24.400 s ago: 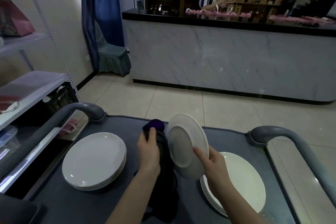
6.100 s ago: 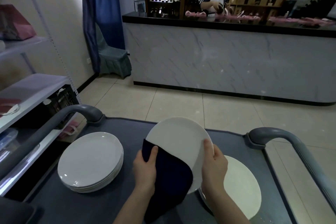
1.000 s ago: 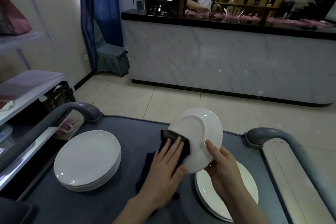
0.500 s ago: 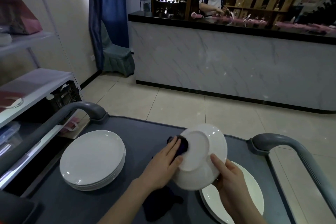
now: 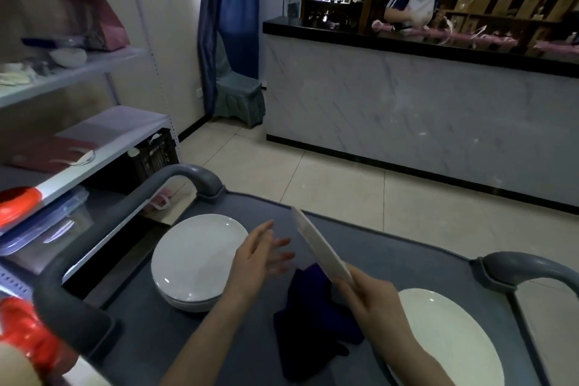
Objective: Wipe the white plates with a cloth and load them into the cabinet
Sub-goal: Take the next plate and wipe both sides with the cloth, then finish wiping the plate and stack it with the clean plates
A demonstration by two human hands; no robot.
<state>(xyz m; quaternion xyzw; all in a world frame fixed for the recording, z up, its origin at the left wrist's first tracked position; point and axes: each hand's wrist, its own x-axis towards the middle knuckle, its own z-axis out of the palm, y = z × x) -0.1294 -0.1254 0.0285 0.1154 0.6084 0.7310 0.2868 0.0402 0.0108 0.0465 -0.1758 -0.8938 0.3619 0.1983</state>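
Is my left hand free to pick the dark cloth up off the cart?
Probably yes. The left hand is open and holds nothing, just beside the cloth, which lies uncovered on the cart. The plate in the right hand tilts above only its far edge.

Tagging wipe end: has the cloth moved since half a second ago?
Yes, down. The cloth, pressed on the raised plate then, now lies on the cart top right of the left plate stack.

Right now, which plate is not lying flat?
The plate in the right hand: it is tilted up on edge above the dark cloth. The left stack and the right-side plate lie flat on the cart.
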